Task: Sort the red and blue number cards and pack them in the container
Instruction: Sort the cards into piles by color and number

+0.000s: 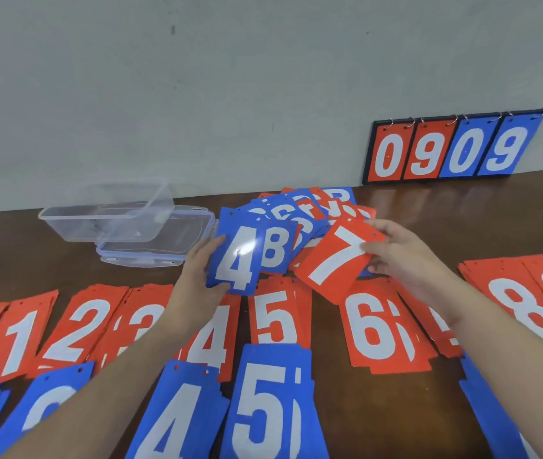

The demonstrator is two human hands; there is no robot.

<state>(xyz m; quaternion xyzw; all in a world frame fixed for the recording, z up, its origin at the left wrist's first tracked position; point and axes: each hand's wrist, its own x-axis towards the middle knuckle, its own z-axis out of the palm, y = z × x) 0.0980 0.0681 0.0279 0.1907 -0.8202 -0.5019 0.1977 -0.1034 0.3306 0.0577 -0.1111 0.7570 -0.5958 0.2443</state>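
Observation:
My left hand (pixel 199 270) holds a blue card with a white 4 (pixel 237 256) above the table. My right hand (pixel 402 256) grips a red card with a white 7 (pixel 336 260), tilted. Behind both lies a mixed heap of red and blue cards (pixel 300 210), with a blue 8 on top. Sorted red piles run in a row from left to right: 1 (pixel 18 339), 2 (pixel 78 329), 5 (pixel 276 316), 6 (pixel 376 329), 8 (pixel 528 309). In front of them lie blue piles, among them 4 (pixel 177 415) and 5 (pixel 267 409). The clear plastic container (pixel 108 213) stands at the back left.
The container's clear lid (pixel 161 253) lies under and beside it. A black scoreboard stand (pixel 452 150) showing 0 9 0 9 leans against the grey wall at the back right. The brown table (pixel 462 220) shows bare wood to the right of the heap.

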